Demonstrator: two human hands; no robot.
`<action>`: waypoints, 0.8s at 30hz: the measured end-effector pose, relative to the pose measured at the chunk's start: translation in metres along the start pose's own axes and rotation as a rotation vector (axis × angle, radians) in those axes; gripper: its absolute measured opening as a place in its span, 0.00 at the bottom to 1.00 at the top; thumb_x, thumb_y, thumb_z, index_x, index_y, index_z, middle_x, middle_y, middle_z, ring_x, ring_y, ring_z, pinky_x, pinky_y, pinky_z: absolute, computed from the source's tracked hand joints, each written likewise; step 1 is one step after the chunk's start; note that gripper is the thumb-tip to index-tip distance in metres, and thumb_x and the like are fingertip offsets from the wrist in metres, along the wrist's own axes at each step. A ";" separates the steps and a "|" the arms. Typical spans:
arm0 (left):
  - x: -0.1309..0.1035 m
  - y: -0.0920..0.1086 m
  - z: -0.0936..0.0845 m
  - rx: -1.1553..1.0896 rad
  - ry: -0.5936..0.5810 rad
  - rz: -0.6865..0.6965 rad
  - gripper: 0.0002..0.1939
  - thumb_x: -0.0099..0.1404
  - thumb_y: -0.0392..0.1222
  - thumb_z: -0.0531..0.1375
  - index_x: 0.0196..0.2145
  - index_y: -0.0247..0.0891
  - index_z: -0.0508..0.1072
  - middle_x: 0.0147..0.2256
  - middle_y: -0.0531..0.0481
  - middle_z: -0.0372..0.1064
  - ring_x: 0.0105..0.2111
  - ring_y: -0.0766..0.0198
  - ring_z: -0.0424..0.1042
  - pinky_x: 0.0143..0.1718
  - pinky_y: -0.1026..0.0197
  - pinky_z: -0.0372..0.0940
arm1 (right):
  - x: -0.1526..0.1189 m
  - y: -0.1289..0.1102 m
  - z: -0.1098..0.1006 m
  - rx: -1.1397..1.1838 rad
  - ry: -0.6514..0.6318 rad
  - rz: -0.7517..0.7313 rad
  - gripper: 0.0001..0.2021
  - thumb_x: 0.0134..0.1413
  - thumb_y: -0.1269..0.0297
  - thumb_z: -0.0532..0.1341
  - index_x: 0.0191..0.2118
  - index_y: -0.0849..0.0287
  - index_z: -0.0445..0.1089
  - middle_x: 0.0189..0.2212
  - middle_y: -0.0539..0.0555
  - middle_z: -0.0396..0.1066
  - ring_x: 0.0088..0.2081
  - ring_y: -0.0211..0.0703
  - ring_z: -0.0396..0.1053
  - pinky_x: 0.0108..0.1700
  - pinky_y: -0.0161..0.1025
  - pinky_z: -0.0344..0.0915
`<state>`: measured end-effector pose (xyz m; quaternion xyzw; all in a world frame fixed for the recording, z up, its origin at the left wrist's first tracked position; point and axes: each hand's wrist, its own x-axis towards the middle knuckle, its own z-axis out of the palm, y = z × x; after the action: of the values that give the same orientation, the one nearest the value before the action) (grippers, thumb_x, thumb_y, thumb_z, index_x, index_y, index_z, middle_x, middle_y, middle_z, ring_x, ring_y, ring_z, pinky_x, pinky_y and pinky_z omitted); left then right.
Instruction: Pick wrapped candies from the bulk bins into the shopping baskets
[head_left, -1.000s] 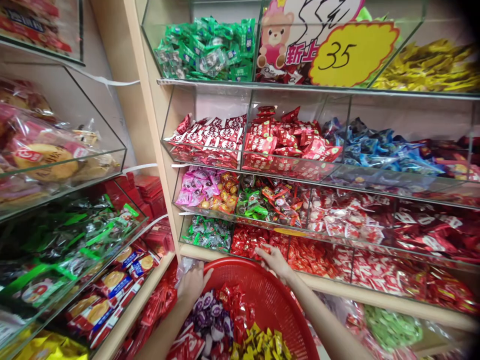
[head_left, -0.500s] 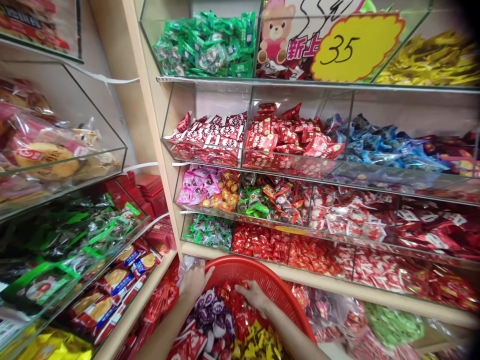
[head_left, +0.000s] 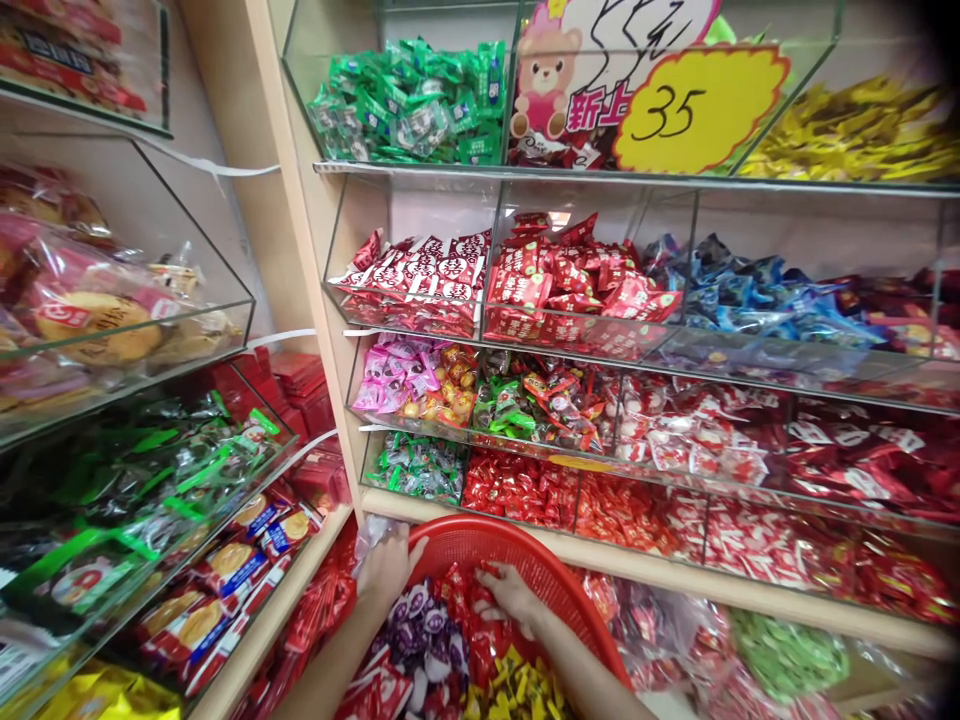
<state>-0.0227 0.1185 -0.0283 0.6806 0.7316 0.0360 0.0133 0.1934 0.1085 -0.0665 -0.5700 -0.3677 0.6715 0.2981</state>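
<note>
A red plastic basket [head_left: 544,560] stands below the shelf edge. It holds purple-wrapped candies [head_left: 426,632], red-wrapped candies [head_left: 484,640] and yellow-wrapped candies [head_left: 519,685]. My left hand [head_left: 386,568] is at the basket's far left rim, thumb inside and the other fingers bent over the outer side, partly hidden. Crumpled clear plastic [head_left: 372,532] lies against those fingers; I cannot tell whether they hold it too. Over the red candies, my right hand [head_left: 508,597] reaches in from the right with its fingers apart and touching the wrappers.
Glass-fronted shelf bins of wrapped candies rise ahead, with red candies [head_left: 517,482] in the lowest row. A yellow price sign [head_left: 701,108] reads 35. Packaged biscuits [head_left: 225,565] fill bins at left. Bagged sweets [head_left: 787,640] lie under the ledge at right.
My right hand has spread its fingers, which were closer together over the red candies. My left hand stays at the rim. The view has shifted slightly.
</note>
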 end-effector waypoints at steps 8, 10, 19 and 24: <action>0.000 -0.002 0.002 -0.009 0.011 0.007 0.30 0.62 0.57 0.36 0.45 0.33 0.63 0.35 0.38 0.70 0.33 0.53 0.72 0.30 0.56 0.63 | 0.002 -0.006 0.011 0.113 0.050 -0.020 0.26 0.40 0.52 0.63 0.45 0.58 0.61 0.45 0.58 0.66 0.41 0.44 0.68 0.35 0.37 0.67; 0.000 -0.001 0.002 -0.010 -0.003 -0.006 0.30 0.62 0.57 0.36 0.46 0.33 0.63 0.35 0.37 0.70 0.33 0.53 0.72 0.31 0.57 0.63 | 0.001 -0.007 0.012 0.134 0.041 -0.054 0.28 0.39 0.51 0.63 0.46 0.59 0.61 0.46 0.58 0.66 0.45 0.45 0.66 0.38 0.37 0.66; 0.000 -0.001 0.001 0.000 0.001 0.002 0.29 0.63 0.57 0.36 0.44 0.34 0.63 0.34 0.38 0.71 0.33 0.53 0.72 0.30 0.57 0.63 | -0.010 -0.011 0.010 0.065 0.030 -0.155 0.29 0.38 0.45 0.61 0.43 0.61 0.65 0.40 0.58 0.71 0.43 0.48 0.67 0.40 0.41 0.63; -0.001 -0.001 -0.002 -0.005 -0.004 0.002 0.29 0.63 0.57 0.36 0.44 0.33 0.63 0.32 0.39 0.70 0.33 0.53 0.72 0.31 0.57 0.63 | -0.009 -0.009 0.012 -0.052 0.036 -0.249 0.28 0.40 0.46 0.60 0.45 0.61 0.66 0.47 0.58 0.67 0.49 0.48 0.64 0.49 0.41 0.59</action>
<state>-0.0236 0.1171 -0.0268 0.6812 0.7310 0.0367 0.0165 0.1832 0.1042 -0.0534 -0.5395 -0.4475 0.6091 0.3711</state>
